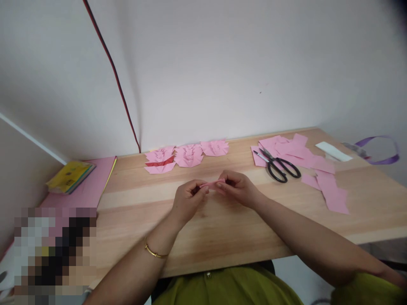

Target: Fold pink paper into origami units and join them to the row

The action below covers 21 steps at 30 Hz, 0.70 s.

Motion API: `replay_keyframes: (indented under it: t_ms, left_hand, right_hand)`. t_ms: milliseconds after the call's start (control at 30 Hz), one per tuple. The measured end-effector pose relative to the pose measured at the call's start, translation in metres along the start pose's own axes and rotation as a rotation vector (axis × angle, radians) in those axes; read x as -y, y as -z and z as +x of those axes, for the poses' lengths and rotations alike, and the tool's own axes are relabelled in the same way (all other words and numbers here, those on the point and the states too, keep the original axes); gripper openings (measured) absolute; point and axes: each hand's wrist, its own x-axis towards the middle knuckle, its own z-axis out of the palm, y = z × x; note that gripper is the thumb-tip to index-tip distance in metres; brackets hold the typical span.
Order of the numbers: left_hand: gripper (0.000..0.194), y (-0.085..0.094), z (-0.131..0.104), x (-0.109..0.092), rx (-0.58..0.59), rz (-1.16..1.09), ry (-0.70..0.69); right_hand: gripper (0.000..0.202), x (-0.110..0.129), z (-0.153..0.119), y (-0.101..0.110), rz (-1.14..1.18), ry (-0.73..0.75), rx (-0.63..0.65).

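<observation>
Between my two hands, above the middle of the wooden table, is a small folded piece of pink paper (212,184). My left hand (190,198) pinches its left end, and my right hand (239,188) grips the right end with thumb and fingers. Part of the paper is hidden behind the fingertips. Beyond the hands, along the wall, stand stacks of cut and folded pink paper shapes (188,156); one red piece (160,161) shows in the left stack. To the right lie black-handled scissors (277,165) with blades resting on pink paper scraps (291,148).
A white strip (333,151) and a purple band (394,157) are at the table's far right. On the left, a yellow packet (70,176) rests on pink sheets (103,173) beside a yellow pencil-like stick (108,181). The near left corner is pixelated. A wall borders the wooden table (133,228).
</observation>
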Motion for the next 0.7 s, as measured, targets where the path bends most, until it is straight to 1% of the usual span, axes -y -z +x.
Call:
replay_keyframes:
  t_ms: [200, 367, 700]
  left_hand:
    - [0.018, 0.0009, -0.0006, -0.0003, 0.007, 0.016, -0.017]
    - [0.019, 0.0008, -0.0011, -0.0031, 0.02, 0.027, -0.023]
    - [0.018, 0.001, -0.001, -0.0009, 0.016, 0.05, -0.046]
  right_hand:
    - [0.029, -0.0012, 0.0001, 0.0002, 0.005, -0.008, 0.0]
    - [0.029, -0.0005, 0.0005, 0.0008, -0.012, 0.019, -0.005]
    - [0.03, -0.0018, 0.0004, 0.0006, -0.02, 0.038, -0.014]
